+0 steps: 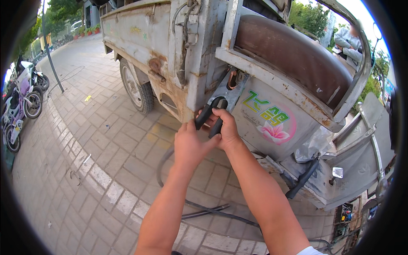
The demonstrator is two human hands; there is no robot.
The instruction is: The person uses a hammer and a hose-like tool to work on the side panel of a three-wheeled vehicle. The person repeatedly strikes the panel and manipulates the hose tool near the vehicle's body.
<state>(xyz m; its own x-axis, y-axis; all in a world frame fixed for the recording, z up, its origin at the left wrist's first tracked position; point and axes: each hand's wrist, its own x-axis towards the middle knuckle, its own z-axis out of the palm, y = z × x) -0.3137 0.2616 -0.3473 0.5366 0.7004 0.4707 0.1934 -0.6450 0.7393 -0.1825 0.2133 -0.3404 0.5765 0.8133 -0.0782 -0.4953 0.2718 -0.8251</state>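
Observation:
Both my hands are closed around a welding earth clamp (222, 91) with a grey metal body, black handle grips and a copper-coloured piece at its jaws. My left hand (187, 142) wraps the left grip, while my right hand (226, 128) holds the right one, its fingers bent around it. The jaws point away from me, against the rusty grey frame below the brown seat (284, 51) of a cargo tricycle (140, 29). Whether they bite on the metal cannot be told. My hands partly hide the grips.
A painted panel (259, 106) with a pink flower lies right of my hands. Black cable (216, 211) runs over the paving below. A black pedal lever (304, 178) sticks out at right. Parked scooters (23, 97) stand far left, and a person (346, 40) is at upper right.

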